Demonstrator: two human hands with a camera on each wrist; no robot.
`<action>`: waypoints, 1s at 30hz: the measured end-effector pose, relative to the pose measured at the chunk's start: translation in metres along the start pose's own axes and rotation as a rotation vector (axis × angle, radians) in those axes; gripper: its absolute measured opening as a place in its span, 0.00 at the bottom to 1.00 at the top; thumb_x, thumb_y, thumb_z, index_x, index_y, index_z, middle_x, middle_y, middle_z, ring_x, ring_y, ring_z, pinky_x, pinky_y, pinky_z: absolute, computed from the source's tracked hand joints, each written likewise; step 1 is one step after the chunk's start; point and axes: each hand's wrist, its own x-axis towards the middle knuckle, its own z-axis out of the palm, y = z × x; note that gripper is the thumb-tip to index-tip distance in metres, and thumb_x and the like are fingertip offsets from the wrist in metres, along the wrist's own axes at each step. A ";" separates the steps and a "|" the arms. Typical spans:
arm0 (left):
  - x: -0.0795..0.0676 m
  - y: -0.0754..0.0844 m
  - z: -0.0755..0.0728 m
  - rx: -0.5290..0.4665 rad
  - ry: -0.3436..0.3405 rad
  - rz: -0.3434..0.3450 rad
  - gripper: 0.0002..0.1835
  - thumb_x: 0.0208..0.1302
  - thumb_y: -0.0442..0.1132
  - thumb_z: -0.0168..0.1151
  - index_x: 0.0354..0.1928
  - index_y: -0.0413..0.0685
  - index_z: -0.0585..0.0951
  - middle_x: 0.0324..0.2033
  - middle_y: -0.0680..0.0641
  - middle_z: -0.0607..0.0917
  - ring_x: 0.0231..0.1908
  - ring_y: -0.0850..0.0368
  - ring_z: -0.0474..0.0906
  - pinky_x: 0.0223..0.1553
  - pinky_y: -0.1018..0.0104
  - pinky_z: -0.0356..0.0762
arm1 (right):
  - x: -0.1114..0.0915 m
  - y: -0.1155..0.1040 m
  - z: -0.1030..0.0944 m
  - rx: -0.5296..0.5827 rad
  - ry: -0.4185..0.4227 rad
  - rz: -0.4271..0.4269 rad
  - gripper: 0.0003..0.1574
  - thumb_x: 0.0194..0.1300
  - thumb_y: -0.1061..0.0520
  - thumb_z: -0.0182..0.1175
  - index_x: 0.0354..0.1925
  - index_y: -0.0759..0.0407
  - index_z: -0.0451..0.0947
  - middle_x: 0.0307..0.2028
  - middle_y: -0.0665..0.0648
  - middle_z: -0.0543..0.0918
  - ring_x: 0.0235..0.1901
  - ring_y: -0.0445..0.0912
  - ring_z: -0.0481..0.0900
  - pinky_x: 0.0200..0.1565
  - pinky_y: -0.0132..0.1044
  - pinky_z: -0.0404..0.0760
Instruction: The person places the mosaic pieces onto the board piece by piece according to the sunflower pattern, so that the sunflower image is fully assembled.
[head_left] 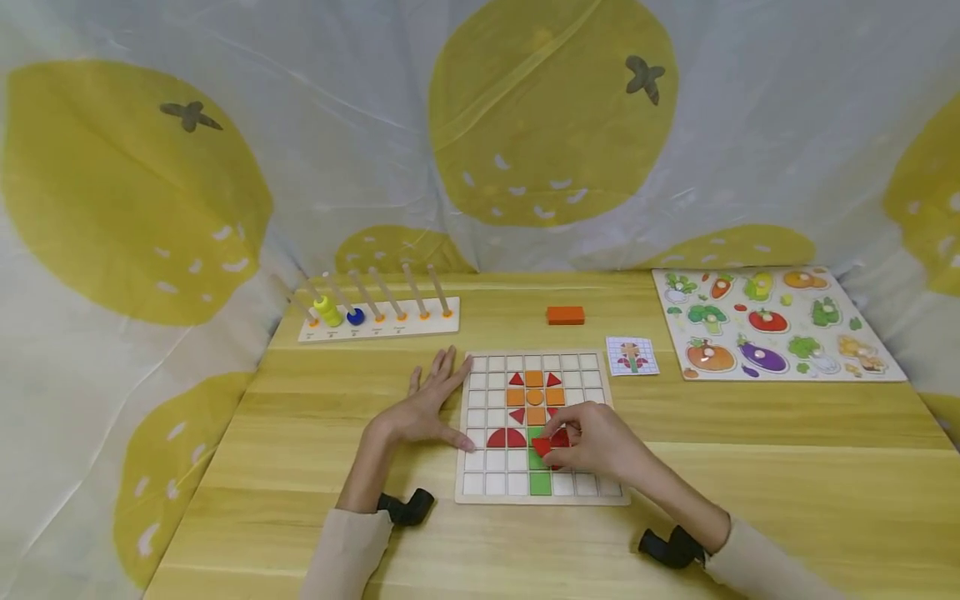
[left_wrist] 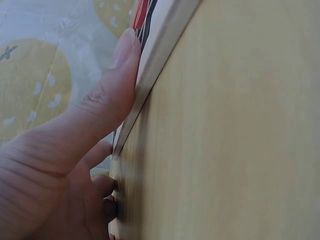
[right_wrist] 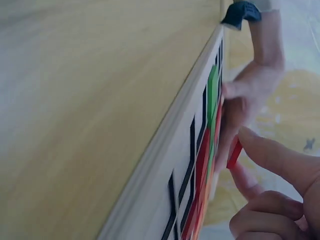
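A wooden grid board [head_left: 496, 483] lies on the table, with coloured tiles in some cells. Orange squares [head_left: 533, 379] and red triangles [head_left: 517, 380] fill the upper middle. Red quarter-circles [head_left: 497, 438] sit left of a column of green squares [head_left: 540, 483]. My right hand [head_left: 600, 442] pinches a small red tile [right_wrist: 234, 151] between thumb and index finger over that column, hiding cells to its right; the tile's full outline is partly covered. Along the board's left edge rests my left hand [head_left: 426, 404], fingers spread and thumb [left_wrist: 122, 75] touching the rim.
Right of the board lies a pattern card [head_left: 632, 356]. Behind it is an orange block [head_left: 566, 316]. A peg stand [head_left: 378, 328] with yellow and blue rings is at back left; a vegetable puzzle [head_left: 731, 321] is at back right. A lemon-print curtain [head_left: 337, 167] encloses the table.
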 end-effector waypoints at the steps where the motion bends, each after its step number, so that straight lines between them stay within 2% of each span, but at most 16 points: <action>1: 0.001 0.000 0.000 0.001 -0.001 0.002 0.72 0.50 0.55 0.82 0.84 0.50 0.39 0.81 0.38 0.25 0.81 0.40 0.16 0.76 0.32 0.16 | 0.002 -0.003 0.004 0.001 -0.002 -0.009 0.11 0.52 0.55 0.81 0.35 0.52 0.89 0.15 0.46 0.63 0.19 0.39 0.62 0.25 0.29 0.56; 5: 0.002 0.001 0.001 0.010 -0.009 -0.002 0.72 0.51 0.55 0.82 0.84 0.50 0.39 0.81 0.38 0.25 0.81 0.40 0.16 0.76 0.32 0.16 | 0.008 -0.012 0.019 -0.028 0.004 -0.046 0.13 0.49 0.55 0.83 0.33 0.52 0.89 0.14 0.45 0.64 0.19 0.37 0.63 0.25 0.28 0.59; 10: 0.002 0.000 0.001 0.009 -0.007 -0.005 0.71 0.51 0.56 0.82 0.84 0.51 0.39 0.82 0.39 0.26 0.81 0.40 0.16 0.76 0.33 0.16 | 0.012 -0.018 0.029 -0.066 0.011 -0.024 0.14 0.47 0.55 0.84 0.31 0.50 0.88 0.15 0.45 0.66 0.19 0.39 0.64 0.24 0.29 0.58; 14: 0.000 0.001 0.000 0.000 -0.002 -0.005 0.72 0.50 0.55 0.82 0.84 0.51 0.40 0.82 0.39 0.26 0.81 0.40 0.17 0.76 0.33 0.16 | 0.014 -0.020 0.030 -0.066 0.010 -0.005 0.15 0.46 0.55 0.84 0.31 0.50 0.88 0.15 0.46 0.67 0.19 0.40 0.65 0.24 0.29 0.59; 21: 0.000 0.003 -0.001 -0.010 -0.003 -0.004 0.72 0.50 0.54 0.83 0.84 0.50 0.39 0.82 0.39 0.26 0.81 0.40 0.16 0.76 0.32 0.16 | 0.013 -0.017 0.027 -0.014 -0.007 -0.037 0.11 0.50 0.58 0.82 0.33 0.51 0.91 0.13 0.45 0.64 0.17 0.37 0.61 0.24 0.27 0.57; 30: 0.001 0.001 0.000 -0.009 0.001 -0.001 0.72 0.49 0.54 0.83 0.84 0.49 0.39 0.82 0.38 0.26 0.81 0.39 0.17 0.76 0.32 0.16 | 0.013 -0.015 0.030 -0.018 0.012 -0.030 0.11 0.49 0.59 0.82 0.34 0.51 0.92 0.13 0.45 0.68 0.19 0.38 0.65 0.23 0.28 0.59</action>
